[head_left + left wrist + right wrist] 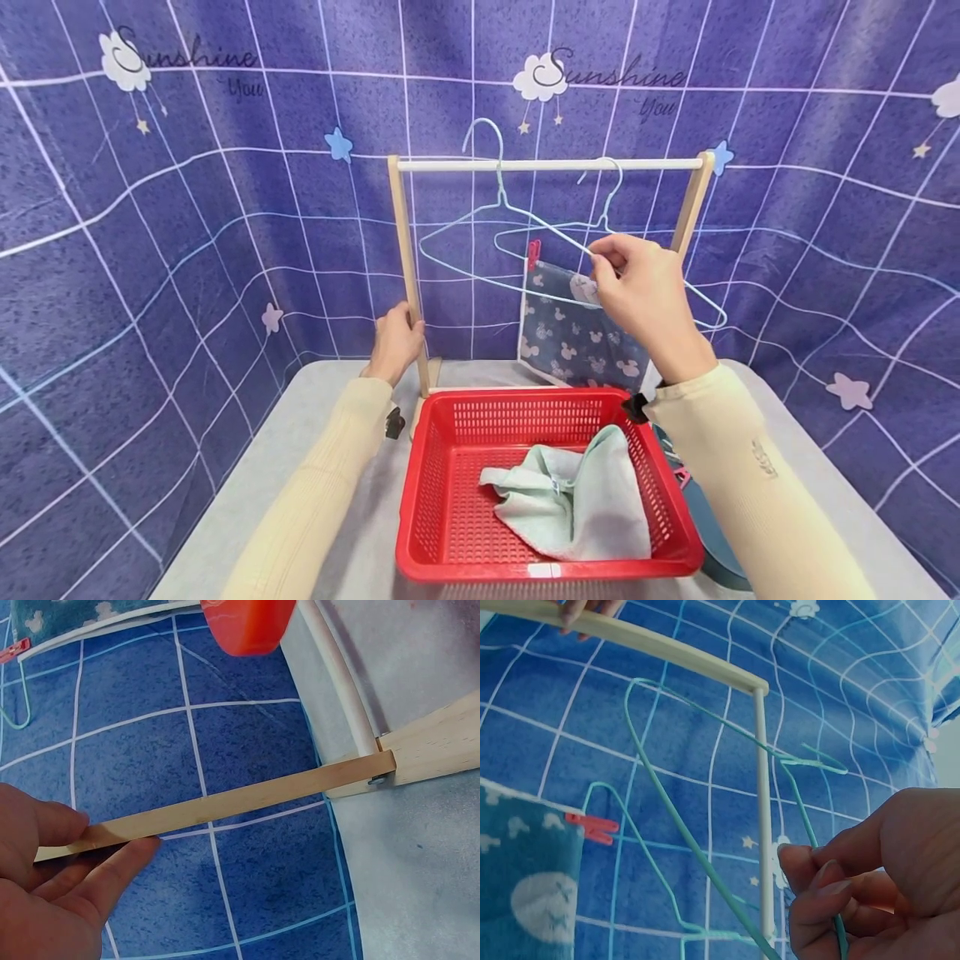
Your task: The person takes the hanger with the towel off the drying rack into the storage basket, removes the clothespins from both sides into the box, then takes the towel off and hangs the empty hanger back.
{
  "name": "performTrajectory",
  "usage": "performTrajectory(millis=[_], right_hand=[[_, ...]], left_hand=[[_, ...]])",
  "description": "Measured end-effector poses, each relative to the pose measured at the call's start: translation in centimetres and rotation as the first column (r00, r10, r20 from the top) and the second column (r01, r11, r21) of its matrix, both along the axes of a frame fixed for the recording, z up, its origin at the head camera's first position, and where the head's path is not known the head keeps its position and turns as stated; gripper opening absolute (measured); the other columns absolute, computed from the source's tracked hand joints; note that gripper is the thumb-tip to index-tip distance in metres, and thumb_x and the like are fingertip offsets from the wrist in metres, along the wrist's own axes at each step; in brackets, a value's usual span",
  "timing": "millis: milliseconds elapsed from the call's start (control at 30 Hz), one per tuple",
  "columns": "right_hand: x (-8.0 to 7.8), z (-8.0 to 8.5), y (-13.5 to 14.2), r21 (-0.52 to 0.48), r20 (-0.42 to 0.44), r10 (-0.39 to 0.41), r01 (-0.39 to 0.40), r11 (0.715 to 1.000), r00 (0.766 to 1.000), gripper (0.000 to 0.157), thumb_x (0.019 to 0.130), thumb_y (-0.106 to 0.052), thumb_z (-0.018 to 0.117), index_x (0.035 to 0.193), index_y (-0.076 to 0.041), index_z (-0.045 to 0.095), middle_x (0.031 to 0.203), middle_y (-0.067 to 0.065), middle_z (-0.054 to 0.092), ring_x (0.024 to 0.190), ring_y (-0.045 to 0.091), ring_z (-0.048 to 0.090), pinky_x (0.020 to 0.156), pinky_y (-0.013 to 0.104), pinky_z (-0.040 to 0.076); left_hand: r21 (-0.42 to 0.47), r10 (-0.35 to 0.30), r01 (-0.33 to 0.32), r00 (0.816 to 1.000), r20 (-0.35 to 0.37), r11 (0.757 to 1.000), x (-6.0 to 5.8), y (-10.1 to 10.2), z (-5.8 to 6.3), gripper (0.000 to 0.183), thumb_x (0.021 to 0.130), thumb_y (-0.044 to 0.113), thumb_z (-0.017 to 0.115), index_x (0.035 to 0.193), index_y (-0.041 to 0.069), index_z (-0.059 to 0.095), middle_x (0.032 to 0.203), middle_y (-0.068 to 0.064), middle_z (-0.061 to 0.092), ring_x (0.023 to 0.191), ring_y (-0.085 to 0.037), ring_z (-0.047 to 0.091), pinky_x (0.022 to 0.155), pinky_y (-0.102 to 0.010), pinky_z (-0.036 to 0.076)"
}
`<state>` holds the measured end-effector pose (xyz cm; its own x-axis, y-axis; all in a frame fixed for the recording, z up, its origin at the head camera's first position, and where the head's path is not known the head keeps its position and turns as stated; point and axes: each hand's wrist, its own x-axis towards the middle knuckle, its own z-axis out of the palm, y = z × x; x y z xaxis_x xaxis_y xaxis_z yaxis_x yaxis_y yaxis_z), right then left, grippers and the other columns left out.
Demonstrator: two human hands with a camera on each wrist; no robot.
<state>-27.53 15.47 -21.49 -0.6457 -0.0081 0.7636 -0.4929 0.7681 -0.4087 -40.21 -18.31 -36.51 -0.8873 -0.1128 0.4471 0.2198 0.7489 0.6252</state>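
Note:
My right hand pinches the sloping right shoulder of a light-blue wire hanger between thumb and fingers. The hanger's hook tip sits above the white rail of a small rack, its neck crossing in front; it looks unhooked. My left hand grips the rack's left wooden post, with thumb and fingers on either side in the left wrist view. Behind hangs a second hanger on the rail, with a dark blue patterned cloth fastened by a red clothespin. My right hand partly hides that cloth.
A red plastic basket stands in front of the rack with a crumpled pale green cloth inside. Right of it, a teal container is partly covered by my forearm. A blue checked curtain surrounds the grey tabletop.

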Motion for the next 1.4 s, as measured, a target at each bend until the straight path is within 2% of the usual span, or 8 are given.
performTrajectory(millis=[233, 467, 633, 867, 1100, 1400], right_hand=[[-2.4, 0.7, -2.3, -0.018, 0.077, 0.032, -0.031, 0.999, 0.996, 0.023, 0.096, -0.013, 0.059, 0.106, -0.005, 0.078, 0.077, 0.006, 0.075, 0.058, 0.019, 0.059, 0.059, 0.033, 0.042], [-4.2, -0.1, -3.0, -0.049, 0.175, 0.058, -0.05, 0.998, 0.983, 0.023, 0.098, -0.015, 0.058, 0.107, -0.007, 0.078, 0.084, 0.008, 0.077, 0.068, 0.022, 0.067, 0.066, 0.036, 0.049], [-4.8, -1.5, -2.8, -0.06, 0.261, 0.089, -0.076, 0.995, 0.961, 0.024, 0.1, -0.018, 0.057, 0.108, -0.009, 0.078, 0.084, 0.004, 0.078, 0.068, 0.019, 0.066, 0.06, 0.031, 0.047], [-5.5, -3.2, -2.4, -0.058, 0.305, 0.121, -0.109, 0.992, 0.945, 0.024, 0.1, -0.016, 0.056, 0.109, -0.009, 0.077, 0.087, 0.006, 0.078, 0.068, 0.019, 0.065, 0.06, 0.033, 0.047], [-6.0, -3.6, -2.2, -0.09, 0.347, 0.148, -0.124, 0.988, 0.926, 0.023, 0.102, -0.017, 0.056, 0.112, -0.012, 0.076, 0.09, 0.006, 0.079, 0.068, 0.019, 0.064, 0.058, 0.032, 0.044], [-6.7, -4.3, -2.4, -0.115, 0.375, 0.174, -0.141, 0.983, 0.911, 0.022, 0.103, -0.017, 0.056, 0.112, -0.013, 0.076, 0.087, 0.0, 0.078, 0.058, 0.017, 0.055, 0.051, 0.029, 0.039]], left_hand=[[0.012, -0.003, 0.003, 1.0, -0.003, 1.0, 0.2, -0.2, 0.1, 0.008, 0.1, 0.011, 0.061, 0.101, 0.003, 0.061, 0.086, -0.017, 0.066, 0.081, -0.032, 0.068, 0.065, -0.042, 0.057], [0.017, -0.001, 0.001, 1.0, 0.008, 1.0, 0.2, 0.0, 0.0, 0.008, 0.099, 0.011, 0.061, 0.1, 0.004, 0.061, 0.085, -0.016, 0.066, 0.08, -0.031, 0.068, 0.065, -0.04, 0.056], [0.019, 0.001, -0.001, 1.0, 0.003, 1.0, 0.3, 0.0, -0.1, 0.008, 0.099, 0.011, 0.061, 0.1, 0.003, 0.061, 0.084, -0.016, 0.067, 0.08, -0.032, 0.069, 0.065, -0.041, 0.057], [0.022, -0.008, 0.008, 1.0, -0.004, 1.0, 0.4, 0.1, 0.1, 0.009, 0.1, 0.011, 0.061, 0.1, 0.002, 0.06, 0.085, -0.017, 0.067, 0.081, -0.032, 0.069, 0.066, -0.042, 0.057], [0.033, -0.001, 0.001, 1.0, -0.008, 0.999, 0.3, 0.2, 0.3, 0.008, 0.099, 0.01, 0.061, 0.1, 0.002, 0.061, 0.087, -0.017, 0.068, 0.082, -0.032, 0.069, 0.068, -0.043, 0.057], [0.008, 0.003, -0.003, 1.0, -0.03, 1.0, 0.2, 0.1, -0.1, 0.008, 0.098, 0.011, 0.061, 0.097, 0.003, 0.06, 0.083, -0.017, 0.067, 0.082, -0.033, 0.068, 0.069, -0.044, 0.056]])
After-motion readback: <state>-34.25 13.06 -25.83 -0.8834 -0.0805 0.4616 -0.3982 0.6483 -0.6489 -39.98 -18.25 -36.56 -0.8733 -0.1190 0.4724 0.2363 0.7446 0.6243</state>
